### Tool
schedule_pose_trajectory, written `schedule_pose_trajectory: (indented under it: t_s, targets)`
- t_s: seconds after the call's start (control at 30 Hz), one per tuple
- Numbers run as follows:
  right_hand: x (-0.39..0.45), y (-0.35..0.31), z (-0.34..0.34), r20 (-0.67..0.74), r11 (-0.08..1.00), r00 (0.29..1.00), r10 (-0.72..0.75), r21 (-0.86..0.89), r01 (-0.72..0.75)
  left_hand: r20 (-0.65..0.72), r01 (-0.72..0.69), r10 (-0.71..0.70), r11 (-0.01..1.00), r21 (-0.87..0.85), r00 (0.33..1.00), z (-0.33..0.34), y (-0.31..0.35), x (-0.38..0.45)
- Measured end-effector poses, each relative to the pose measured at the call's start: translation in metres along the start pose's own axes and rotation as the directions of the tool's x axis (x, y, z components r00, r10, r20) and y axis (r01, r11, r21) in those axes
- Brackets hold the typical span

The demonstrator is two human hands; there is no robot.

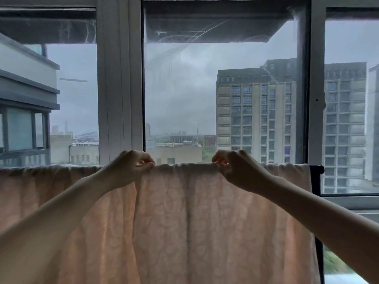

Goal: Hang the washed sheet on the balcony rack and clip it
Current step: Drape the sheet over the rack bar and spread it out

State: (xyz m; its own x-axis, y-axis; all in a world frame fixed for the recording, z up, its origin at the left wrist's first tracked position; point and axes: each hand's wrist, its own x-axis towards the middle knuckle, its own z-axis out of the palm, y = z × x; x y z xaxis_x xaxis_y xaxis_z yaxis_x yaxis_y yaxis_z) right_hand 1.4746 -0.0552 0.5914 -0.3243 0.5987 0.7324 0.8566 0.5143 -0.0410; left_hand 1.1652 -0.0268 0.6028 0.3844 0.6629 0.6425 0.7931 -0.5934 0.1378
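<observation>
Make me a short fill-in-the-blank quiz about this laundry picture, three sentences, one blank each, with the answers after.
1. The pale pink patterned sheet is draped over the dark metal rack, in front of a large ____.
2. The left hand and the right hand both pinch the sheet along its ____ edge.
3. The bare end of the rack's bar sticks out past the sheet on the ____ side.

Missing words: window; top; right
</observation>
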Motion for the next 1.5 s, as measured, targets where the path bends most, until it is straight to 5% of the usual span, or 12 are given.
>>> schedule_pose_trajectory:
  t_s: [0.3,0.47,0.7,0.87,1.07,1.23,1.43,1.5]
  targets:
    - [0.037,-0.079,0.054,-0.035,1.000,0.999,-0.020,0.006,0.020,-0.029,-0.034,0.032,0.997,-0.066,0.999,-0.023,-0.067,-0.028]
    - [0.045,-0.094,0.071,-0.150,0.992,0.982,0.115,0.059,-0.107,-0.057,-0.088,0.080,0.984,-0.152,0.995,-0.026,-0.084,-0.030]
    - [0.042,-0.066,0.050,-0.302,0.950,0.908,0.292,-0.020,-0.312,-0.077,-0.142,0.131,0.976,-0.163,0.988,-0.023,-0.090,-0.023]
    - [0.026,-0.046,0.033,-0.241,0.943,0.935,0.261,-0.142,-0.300,-0.083,-0.145,0.134,0.977,-0.156,0.988,-0.022,-0.092,-0.022]
    - [0.034,-0.040,0.027,-0.398,0.925,0.856,0.329,-0.046,-0.377,-0.075,-0.115,0.104,0.979,-0.165,0.992,-0.028,-0.091,-0.021]
    - [0.022,-0.027,0.017,-0.189,0.919,0.916,0.355,-0.110,-0.379,-0.167,-0.084,0.057,0.984,-0.159,0.984,-0.021,-0.090,-0.020]
    - [0.018,-0.044,0.015,0.056,0.953,0.952,0.301,0.024,-0.303,-0.230,-0.041,0.004,0.986,-0.159,0.973,-0.011,-0.084,-0.016]
    - [0.016,-0.046,0.020,0.039,0.969,0.968,0.246,-0.004,-0.246,-0.242,-0.031,-0.006,0.988,-0.150,0.970,-0.009,-0.083,-0.016]
